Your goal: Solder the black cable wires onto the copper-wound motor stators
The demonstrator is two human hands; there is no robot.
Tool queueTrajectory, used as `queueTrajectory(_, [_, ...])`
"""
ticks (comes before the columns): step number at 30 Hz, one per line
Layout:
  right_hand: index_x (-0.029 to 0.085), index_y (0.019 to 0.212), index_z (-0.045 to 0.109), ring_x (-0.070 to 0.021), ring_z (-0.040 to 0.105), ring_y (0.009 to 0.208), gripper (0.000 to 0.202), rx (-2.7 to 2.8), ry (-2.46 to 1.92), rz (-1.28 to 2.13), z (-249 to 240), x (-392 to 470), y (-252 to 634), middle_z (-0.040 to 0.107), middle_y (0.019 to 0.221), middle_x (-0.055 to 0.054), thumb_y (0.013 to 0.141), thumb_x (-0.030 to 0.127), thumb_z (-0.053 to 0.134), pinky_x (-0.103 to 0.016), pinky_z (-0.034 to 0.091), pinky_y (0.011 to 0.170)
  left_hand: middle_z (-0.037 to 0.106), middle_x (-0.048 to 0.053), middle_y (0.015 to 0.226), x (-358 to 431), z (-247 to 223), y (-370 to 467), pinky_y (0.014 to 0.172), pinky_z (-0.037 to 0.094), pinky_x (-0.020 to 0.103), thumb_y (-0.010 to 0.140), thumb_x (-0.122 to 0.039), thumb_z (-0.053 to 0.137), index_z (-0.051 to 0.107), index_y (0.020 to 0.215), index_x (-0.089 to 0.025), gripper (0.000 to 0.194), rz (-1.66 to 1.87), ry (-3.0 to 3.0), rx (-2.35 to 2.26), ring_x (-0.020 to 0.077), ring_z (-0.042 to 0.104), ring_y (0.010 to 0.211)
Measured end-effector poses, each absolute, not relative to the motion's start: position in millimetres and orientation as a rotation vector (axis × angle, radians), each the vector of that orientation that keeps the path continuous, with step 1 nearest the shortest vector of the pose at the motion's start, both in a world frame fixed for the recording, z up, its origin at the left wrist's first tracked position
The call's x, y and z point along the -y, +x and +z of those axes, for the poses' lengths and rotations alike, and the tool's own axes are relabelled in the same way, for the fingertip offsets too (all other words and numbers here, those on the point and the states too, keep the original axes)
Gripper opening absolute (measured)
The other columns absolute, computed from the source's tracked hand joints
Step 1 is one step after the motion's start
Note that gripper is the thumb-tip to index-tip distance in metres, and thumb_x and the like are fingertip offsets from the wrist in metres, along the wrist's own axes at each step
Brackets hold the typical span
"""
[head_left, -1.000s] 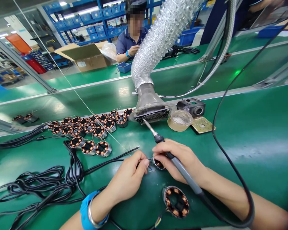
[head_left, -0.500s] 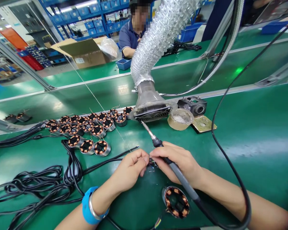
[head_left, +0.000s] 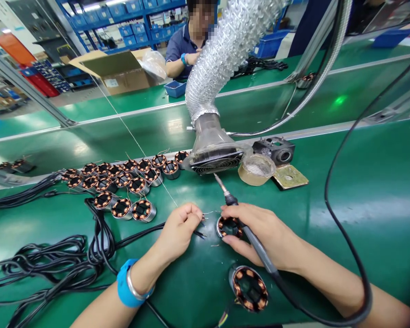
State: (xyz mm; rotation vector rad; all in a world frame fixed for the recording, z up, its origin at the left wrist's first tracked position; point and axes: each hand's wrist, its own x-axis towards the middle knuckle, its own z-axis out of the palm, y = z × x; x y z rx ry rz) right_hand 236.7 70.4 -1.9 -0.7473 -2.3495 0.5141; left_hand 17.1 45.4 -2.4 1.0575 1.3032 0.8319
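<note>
My left hand, with a blue wristband, is closed in a pinch; thin solder wire runs up from it, and dark cable ends stick out below its fingertips. My right hand holds a soldering iron, its tip pointing up and away, below the fume hood. The same hand's thumb and fingers lie around a small copper-wound stator. Fine wire ends show between the two hands. A larger stator sits nearer me, with coloured leads at its lower left.
Several stators stand in rows at the left. Black cables lie coiled in front. A fume hood, a round tub, an iron stand and a sponge tray are ahead. A person sits opposite.
My hands have moved apart, the left one slightly left and up. The stator by my right hand is now in plain view. The iron tip has shifted right; the person opposite raised an arm.
</note>
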Motion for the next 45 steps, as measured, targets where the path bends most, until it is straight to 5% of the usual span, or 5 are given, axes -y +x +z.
queueTrajectory(12, [0.02,0.113,0.052,-0.019,0.07,0.095,0.036,2.272,-0.578,0.846,-8.9,-88.4,230.5,0.069,0.113,-0.01,0.079,0.015,0.064,-0.026,0.057,0.079,0.03,-0.009,0.053,-45.2,-0.3,21.5,0.044,0.019,0.019,0.084,-0.03,0.049,0.047,0.069,-0.019,0.019,0.859,1.186,-1.427,0.0069,0.023,0.047])
queueTrajectory(19, [0.02,0.111,0.058,-0.0172,0.071,0.09,0.026,2.16,-0.577,0.657,0.5,-85.7,232.7,0.072,0.103,-0.007,0.086,0.015,0.06,-0.026,0.059,0.079,0.035,-0.007,0.057,-39.3,5.0,20.8,0.049,0.024,0.021,0.085,-0.029,0.047,0.049,0.069,-0.019,0.019,0.878,1.288,-1.518,0.0088,0.028,0.052])
queueTrajectory(25, [0.023,0.126,0.06,-0.0159,0.066,0.071,0.036,1.968,-0.784,0.565,24.4,-57.8,248.7,0.07,0.087,-0.005,0.09,0.017,0.055,-0.029,0.055,0.062,0.041,-0.005,0.06,-34.9,10.0,23.4,0.056,0.03,0.022,0.086,-0.03,0.047,0.048,0.066,-0.019,0.023,0.9,1.364,-1.583,0.0113,0.037,0.059])
queueTrajectory(32, [0.023,0.101,0.07,-0.0141,0.057,0.057,0.018,1.722,-0.809,0.71,13.9,-54.0,244.8,0.066,0.074,-0.002,0.089,0.021,0.057,-0.028,0.046,0.05,0.039,-0.006,0.058,-31.1,10.3,25.9,0.055,0.029,0.023,0.087,-0.031,0.046,0.047,0.067,-0.019,0.023,0.872,1.386,-1.629,0.0111,0.037,0.057])
queueTrajectory(45, [0.021,0.098,0.071,-0.0168,0.065,0.064,0.017,1.667,-0.843,0.8,5.9,-56.8,242.9,0.07,0.079,-0.004,0.088,0.022,0.058,-0.029,0.05,0.053,0.039,-0.006,0.057,-29.0,13.5,26.9,0.054,0.029,0.023,0.088,-0.029,0.046,0.047,0.068,-0.02,0.022,0.863,1.434,-1.65,0.0108,0.037,0.055])
